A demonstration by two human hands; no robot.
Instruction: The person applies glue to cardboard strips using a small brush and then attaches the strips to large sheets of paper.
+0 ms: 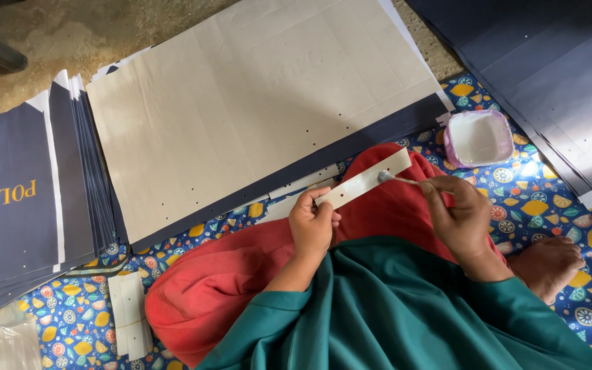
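Observation:
My left hand (313, 223) grips the near end of a narrow white cardboard strip (371, 179) with small punched holes, held slanted over my red-clothed knee (241, 274). My right hand (457, 212) pinches a thin brush (395, 178) whose tip touches the strip's middle. A small pink-rimmed tub of white glue (477, 138) sits just beyond my right hand on the patterned mat.
A large beige sheet (255, 103) lies on dark navy sheets ahead. Stacks of navy printed sheets stand at left (15, 199) and upper right (556, 75). More white strips (130, 315) lie at lower left. My bare foot (549, 264) rests at right on the fruit-print mat (563, 205).

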